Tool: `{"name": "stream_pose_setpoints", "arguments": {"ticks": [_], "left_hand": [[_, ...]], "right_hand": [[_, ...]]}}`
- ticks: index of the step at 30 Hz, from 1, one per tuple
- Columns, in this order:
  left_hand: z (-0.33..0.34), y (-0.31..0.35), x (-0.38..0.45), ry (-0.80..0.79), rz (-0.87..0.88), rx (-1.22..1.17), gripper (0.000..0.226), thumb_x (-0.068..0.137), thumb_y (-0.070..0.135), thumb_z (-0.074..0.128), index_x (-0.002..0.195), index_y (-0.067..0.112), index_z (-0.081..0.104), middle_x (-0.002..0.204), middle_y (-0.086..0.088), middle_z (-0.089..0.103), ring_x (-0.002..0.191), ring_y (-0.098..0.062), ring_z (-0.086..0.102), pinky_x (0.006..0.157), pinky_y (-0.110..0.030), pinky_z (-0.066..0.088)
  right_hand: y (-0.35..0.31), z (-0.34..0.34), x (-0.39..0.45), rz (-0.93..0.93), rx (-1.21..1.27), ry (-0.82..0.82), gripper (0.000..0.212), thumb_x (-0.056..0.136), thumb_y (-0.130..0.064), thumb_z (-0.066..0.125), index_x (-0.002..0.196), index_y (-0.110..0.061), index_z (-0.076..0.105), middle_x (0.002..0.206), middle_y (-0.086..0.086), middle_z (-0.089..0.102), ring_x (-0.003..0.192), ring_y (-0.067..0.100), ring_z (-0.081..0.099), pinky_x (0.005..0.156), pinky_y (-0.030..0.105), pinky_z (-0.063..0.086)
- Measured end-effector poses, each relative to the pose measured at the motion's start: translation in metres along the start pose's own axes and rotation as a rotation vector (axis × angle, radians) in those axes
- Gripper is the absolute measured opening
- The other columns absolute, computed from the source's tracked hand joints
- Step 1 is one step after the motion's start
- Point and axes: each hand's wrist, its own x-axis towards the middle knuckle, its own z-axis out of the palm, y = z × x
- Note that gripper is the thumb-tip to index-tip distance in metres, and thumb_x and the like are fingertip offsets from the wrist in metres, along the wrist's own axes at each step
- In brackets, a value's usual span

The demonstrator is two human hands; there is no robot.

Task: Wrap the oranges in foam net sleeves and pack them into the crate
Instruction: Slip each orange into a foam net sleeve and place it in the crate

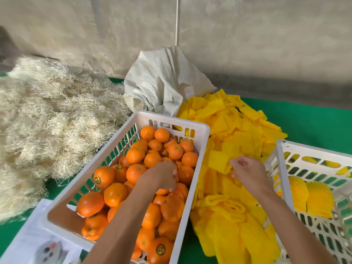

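Both forearms reach in from the bottom edge. Left hand (163,175) has fingers (172,184) curled down onto an orange (162,191) inside the white crate (122,134) of loose oranges; grip partly hidden, cannot tell if it is closed around it. Right hand (247,171) pinches a yellow foam sleeve (219,161) from the sleeve pile (228,216) on the green surface (308,119). Second crate (282,168), at right, holds wrapped oranges (308,197). Straw heap (47,121) at left, white sack (162,82) behind.

Bright even light, soft blur, curved edges
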Motion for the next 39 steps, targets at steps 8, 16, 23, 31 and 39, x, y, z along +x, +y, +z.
{"name": "stream_pose_setpoints", "arguments": {"ticks": [8,16,23,31,39], "left_hand": [[-0.02,0.014,-0.009,0.398,0.125,-0.38,0.007,0.086,0.034,0.078,0.088,0.029,0.073,0.081,-0.004,0.071,0.066,-0.013,0.066,0.054,-0.03,0.049],[-0.019,0.113,0.016,0.306,0.291,-1.257,0.026,0.097,0.044,0.068,0.098,0.018,0.072,0.088,-0.008,0.065,0.083,-0.025,0.069,0.068,-0.047,0.065],[0.04,0.154,0.047,0.36,0.216,-1.389,0.055,0.077,0.064,0.075,0.101,0.015,0.073,0.085,-0.003,0.073,0.073,-0.013,0.074,0.055,-0.033,0.058],[0.038,0.142,0.057,0.126,0.199,-1.696,0.055,0.09,0.047,0.072,0.121,0.002,0.062,0.108,-0.016,0.068,0.088,-0.019,0.073,0.069,-0.038,0.06],[0.048,0.144,0.051,0.346,0.347,-1.311,0.028,0.086,0.052,0.077,0.103,0.031,0.072,0.091,0.001,0.072,0.081,-0.018,0.072,0.057,-0.035,0.061]], "right_hand": [[0.002,-0.005,-0.003,-0.005,0.057,0.009,0.022,0.093,-0.018,0.068,0.083,0.001,0.071,0.077,0.015,0.073,0.079,0.034,0.071,0.073,0.052,0.058],[0.001,-0.007,0.0,-0.014,0.176,0.225,0.029,0.099,-0.039,0.058,0.078,-0.019,0.063,0.072,-0.004,0.068,0.065,0.011,0.071,0.059,0.036,0.057],[0.009,-0.009,0.007,-0.113,0.227,0.253,0.015,0.099,-0.039,0.063,0.094,-0.025,0.061,0.084,-0.009,0.068,0.08,0.012,0.069,0.072,0.047,0.061],[0.012,-0.009,0.02,0.012,0.464,0.085,0.011,0.099,-0.019,0.066,0.104,-0.017,0.076,0.098,0.001,0.077,0.089,0.02,0.076,0.079,0.044,0.063],[0.006,-0.017,0.014,-0.196,-0.145,0.409,0.012,0.097,-0.023,0.068,0.093,-0.012,0.065,0.088,0.004,0.059,0.078,0.021,0.057,0.064,0.03,0.042]]}}
